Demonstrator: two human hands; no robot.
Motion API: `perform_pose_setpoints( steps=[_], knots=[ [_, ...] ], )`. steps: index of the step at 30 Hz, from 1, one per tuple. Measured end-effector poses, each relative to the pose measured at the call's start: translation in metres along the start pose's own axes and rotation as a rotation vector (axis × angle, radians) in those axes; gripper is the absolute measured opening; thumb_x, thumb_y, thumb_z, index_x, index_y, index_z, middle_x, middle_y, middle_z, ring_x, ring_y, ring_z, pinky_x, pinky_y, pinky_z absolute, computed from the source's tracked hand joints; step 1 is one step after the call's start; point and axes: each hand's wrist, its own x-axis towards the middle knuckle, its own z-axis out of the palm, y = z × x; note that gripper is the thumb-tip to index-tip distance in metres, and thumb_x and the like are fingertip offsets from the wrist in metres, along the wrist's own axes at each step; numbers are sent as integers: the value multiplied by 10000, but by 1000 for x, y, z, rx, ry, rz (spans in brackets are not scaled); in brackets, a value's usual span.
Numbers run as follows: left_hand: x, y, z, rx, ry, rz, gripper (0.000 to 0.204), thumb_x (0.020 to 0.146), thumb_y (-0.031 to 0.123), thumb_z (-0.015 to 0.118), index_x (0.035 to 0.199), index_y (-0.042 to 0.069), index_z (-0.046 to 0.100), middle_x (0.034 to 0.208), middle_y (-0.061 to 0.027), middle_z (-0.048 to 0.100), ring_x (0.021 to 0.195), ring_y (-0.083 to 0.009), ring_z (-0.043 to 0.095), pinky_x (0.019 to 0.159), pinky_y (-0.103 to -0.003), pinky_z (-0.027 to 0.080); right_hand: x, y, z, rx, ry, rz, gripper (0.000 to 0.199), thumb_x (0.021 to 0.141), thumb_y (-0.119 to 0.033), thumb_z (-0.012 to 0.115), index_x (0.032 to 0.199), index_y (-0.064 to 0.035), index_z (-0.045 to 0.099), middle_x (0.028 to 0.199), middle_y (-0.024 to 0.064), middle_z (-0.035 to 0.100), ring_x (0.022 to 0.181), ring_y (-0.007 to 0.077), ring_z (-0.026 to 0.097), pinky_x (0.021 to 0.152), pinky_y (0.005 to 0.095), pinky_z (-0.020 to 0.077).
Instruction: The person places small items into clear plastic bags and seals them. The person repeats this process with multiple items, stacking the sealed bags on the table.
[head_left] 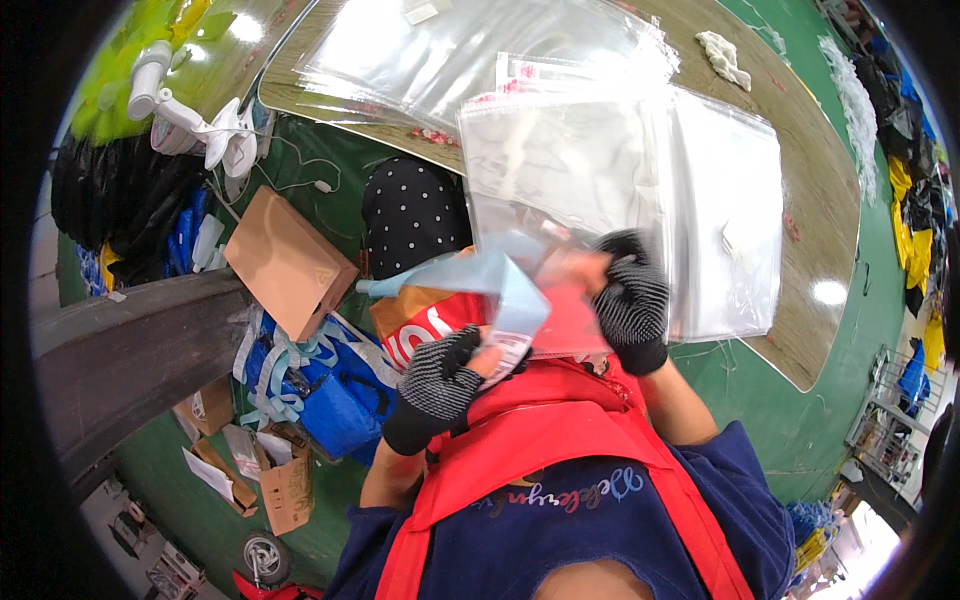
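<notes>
Both hands wear dark, grey-striped gloves with bare fingertips. In front of my lap, my left hand [440, 385] is closed on a light blue strip [515, 290] with a pale printed patch at its lower end. Right beside it, an orange and red bag [430, 320] with white lettering hangs partly behind the strip. My right hand [632, 300] is pinched closed at the near edge of a stack of clear plastic bags [565, 160]. Motion smears its fingertips, so what they grip cannot be made out.
More clear plastic sheets [400, 50] and bags [730, 210] cover the table [815, 270]. A crumpled white cloth [722, 60] lies on its far right. Left stand a cardboard box [285, 255], a blue bag [345, 410], opened cartons [285, 480] and a dotted black cover [415, 215].
</notes>
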Motion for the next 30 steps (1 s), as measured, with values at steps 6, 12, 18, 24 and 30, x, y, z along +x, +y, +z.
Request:
perform_pose_setpoints(
  steps=[6,12,18,24,30],
  knots=[
    [-3,-3,-36,-478,332,-79,322,893,195,518,1093,-57,528,917,-164,639,732,-219,649,664,-307,539,19,12,-13,-839,-176,-432,179,758,-277,668,887,-157,632,743,14,552,719,230,519,640,384,374],
    [-3,2,-28,-538,280,-100,305,906,115,481,1141,-80,498,967,-193,631,831,-245,649,749,-328,527,-22,0,-3,-696,-347,-258,407,672,-400,687,931,-95,609,830,70,530,843,262,507,757,411,379],
    [13,-1,-6,-591,163,-11,338,909,173,484,1146,-68,483,1007,-191,618,882,-247,634,792,-342,514,-26,7,-1,-426,-177,-271,104,726,-128,654,826,-113,634,772,57,589,760,261,536,720,405,409],
    [33,-12,11,-494,63,62,304,922,128,453,1137,-83,494,1009,-194,623,903,-247,631,826,-327,500,-45,34,-58,327,156,485,109,831,-130,643,873,-35,611,763,30,571,676,117,517,592,246,418],
    [22,6,13,-381,121,92,267,927,143,474,1075,-67,547,953,-129,645,878,-170,622,798,-268,479,-24,11,-119,-1010,1077,-117,272,903,-143,522,1108,23,457,1057,119,511,871,225,523,788,296,431]
  ],
)
